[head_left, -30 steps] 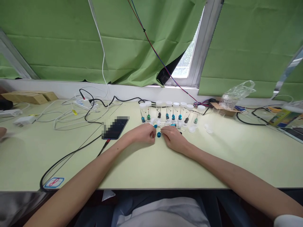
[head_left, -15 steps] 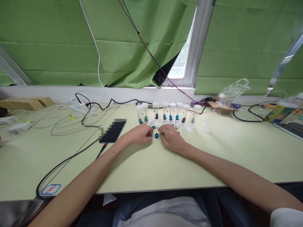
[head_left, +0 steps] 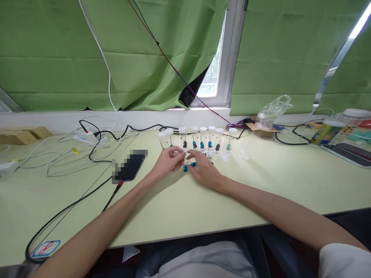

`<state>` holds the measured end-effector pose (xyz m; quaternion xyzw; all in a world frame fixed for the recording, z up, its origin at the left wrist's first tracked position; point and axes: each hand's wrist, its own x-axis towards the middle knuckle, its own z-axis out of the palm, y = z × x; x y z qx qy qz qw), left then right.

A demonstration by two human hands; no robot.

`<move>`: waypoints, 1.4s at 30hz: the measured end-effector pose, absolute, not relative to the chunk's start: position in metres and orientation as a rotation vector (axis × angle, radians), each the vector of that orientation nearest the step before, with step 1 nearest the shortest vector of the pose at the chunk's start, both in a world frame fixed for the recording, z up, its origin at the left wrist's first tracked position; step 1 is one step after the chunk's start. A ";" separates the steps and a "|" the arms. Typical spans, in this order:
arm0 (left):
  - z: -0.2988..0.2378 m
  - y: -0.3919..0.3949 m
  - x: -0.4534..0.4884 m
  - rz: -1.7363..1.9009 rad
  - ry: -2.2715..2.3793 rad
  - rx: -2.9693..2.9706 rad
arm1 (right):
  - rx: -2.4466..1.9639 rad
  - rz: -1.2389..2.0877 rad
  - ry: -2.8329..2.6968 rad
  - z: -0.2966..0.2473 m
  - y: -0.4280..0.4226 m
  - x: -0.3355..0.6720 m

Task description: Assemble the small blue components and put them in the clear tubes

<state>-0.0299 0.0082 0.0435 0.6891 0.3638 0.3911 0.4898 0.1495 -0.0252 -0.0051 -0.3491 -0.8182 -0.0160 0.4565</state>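
My left hand (head_left: 168, 161) and my right hand (head_left: 203, 168) meet near the middle of the pale green table (head_left: 179, 200), fingers pinched together. Between the fingertips sit small blue components (head_left: 186, 168) with thin wire leads; a second blue one (head_left: 193, 164) lies by my right fingers. Which hand grips which piece is too small to tell. Just behind the hands stands a row of clear vials with white caps (head_left: 203, 138), each holding a small blue, green or dark part. Loose white caps (head_left: 224, 157) lie to the right of the row.
A phone (head_left: 129, 166) lies left of my hands with a black cable running to the table's front edge. Tangled white and black cables and a power strip (head_left: 87, 137) fill the back left. A plastic bag on a cardboard box (head_left: 268, 117) sits back right; green curtains hang behind.
The camera has swung right and the view shifted left. Both hands lifted slightly and drew together, fingers now pinching the blue component that lay on the table between them.
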 end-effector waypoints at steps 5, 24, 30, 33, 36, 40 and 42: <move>0.042 0.005 -0.023 0.998 0.855 1.409 | -0.811 -0.113 -2.087 -0.004 -0.024 0.150; 0.030 0.006 -0.018 1.001 0.846 1.245 | -0.850 -0.287 -2.167 0.002 -0.025 0.148; 0.026 0.006 -0.017 0.979 0.856 1.305 | -0.820 -0.342 -2.131 0.000 -0.025 0.147; 0.025 0.005 -0.016 0.994 0.874 1.396 | -0.809 -0.358 -2.099 -0.003 -0.024 0.148; 0.026 0.003 -0.015 1.036 0.912 1.514 | -0.778 -0.405 -2.048 -0.005 -0.022 0.148; 0.025 0.003 -0.015 1.068 0.968 1.640 | -0.750 -0.476 -2.004 -0.007 -0.021 0.147; 0.023 0.003 -0.015 1.081 0.989 1.683 | -0.747 -0.511 -1.985 -0.007 -0.021 0.147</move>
